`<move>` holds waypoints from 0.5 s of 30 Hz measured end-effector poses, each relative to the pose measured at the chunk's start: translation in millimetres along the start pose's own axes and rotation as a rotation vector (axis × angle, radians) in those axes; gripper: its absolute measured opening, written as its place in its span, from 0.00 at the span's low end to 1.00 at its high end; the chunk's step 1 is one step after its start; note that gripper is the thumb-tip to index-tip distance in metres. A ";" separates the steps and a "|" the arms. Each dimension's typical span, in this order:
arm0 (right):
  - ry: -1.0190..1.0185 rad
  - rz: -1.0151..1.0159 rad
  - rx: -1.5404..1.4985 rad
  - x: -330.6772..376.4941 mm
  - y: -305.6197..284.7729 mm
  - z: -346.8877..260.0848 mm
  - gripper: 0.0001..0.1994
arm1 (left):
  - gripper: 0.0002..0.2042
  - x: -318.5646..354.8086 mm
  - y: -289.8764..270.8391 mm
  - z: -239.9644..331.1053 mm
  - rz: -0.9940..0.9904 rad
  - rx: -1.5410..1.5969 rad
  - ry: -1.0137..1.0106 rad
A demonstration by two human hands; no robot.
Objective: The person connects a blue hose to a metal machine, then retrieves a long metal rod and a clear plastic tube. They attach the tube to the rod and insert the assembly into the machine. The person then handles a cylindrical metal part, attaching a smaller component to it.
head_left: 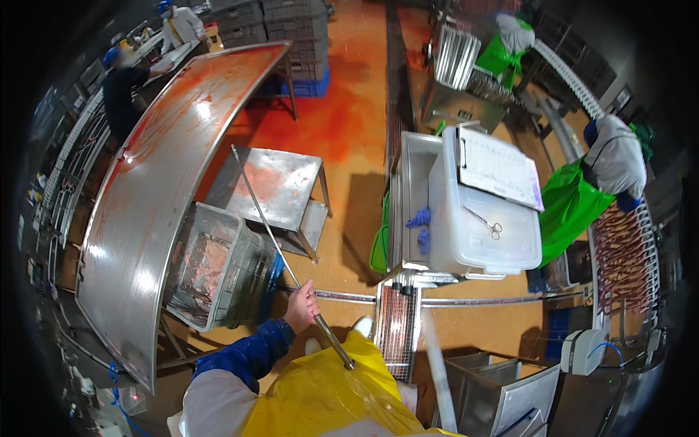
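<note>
My left hand [301,307] is closed around a long metal rod [262,207]. The rod is thin at its far end and thicker below my fist. Its far tip reaches over the low steel table [278,182], and its near end lies against my yellow apron [313,390]. Just left of the rod stands a grey plastic crate [211,269] holding pale pinkish meat pieces. I cannot make out my right hand in this view.
A long red-stained steel table [149,211] curves along the left. Ahead right, a translucent lidded bin [484,244] carries a clipboard [495,166] and scissors [486,223]. A floor drain grate [398,335] runs ahead of me. Co-workers stand at conveyors left and right; meat strips [625,255] line one conveyor.
</note>
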State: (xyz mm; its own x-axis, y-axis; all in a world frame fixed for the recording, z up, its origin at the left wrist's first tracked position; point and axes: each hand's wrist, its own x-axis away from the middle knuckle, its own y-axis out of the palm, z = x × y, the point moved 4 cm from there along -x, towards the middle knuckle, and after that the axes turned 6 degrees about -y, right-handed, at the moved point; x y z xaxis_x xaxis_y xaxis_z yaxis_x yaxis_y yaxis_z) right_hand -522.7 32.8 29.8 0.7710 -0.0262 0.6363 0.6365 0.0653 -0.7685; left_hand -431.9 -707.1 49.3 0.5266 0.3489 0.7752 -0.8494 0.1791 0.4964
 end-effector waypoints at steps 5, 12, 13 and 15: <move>-0.301 -0.037 0.011 40.1 -27.7 -46.7 0.27 | 0.20 50.5 -42.2 12.7 0.033 0.042 0.188; -0.944 -0.006 -0.186 95.8 -18.8 -220.7 0.24 | 0.29 120.1 -77.5 63.1 -0.157 -0.049 0.262; -1.022 0.008 -0.295 104.5 -24.4 -269.7 0.23 | 0.33 117.4 -82.9 68.4 -0.297 -0.106 0.283; -1.090 -0.173 -0.478 112.0 -29.5 -337.6 0.18 | 0.29 162.5 -45.4 85.3 -0.370 -0.181 0.301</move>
State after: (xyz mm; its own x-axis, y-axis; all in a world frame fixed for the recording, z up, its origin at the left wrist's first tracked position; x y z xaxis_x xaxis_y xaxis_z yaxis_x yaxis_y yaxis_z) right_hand -447.9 -308.8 101.1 0.3979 0.8742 0.2783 0.8510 -0.2383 -0.4680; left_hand -304.8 -737.0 186.1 0.7826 0.4768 0.4003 -0.6144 0.4881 0.6199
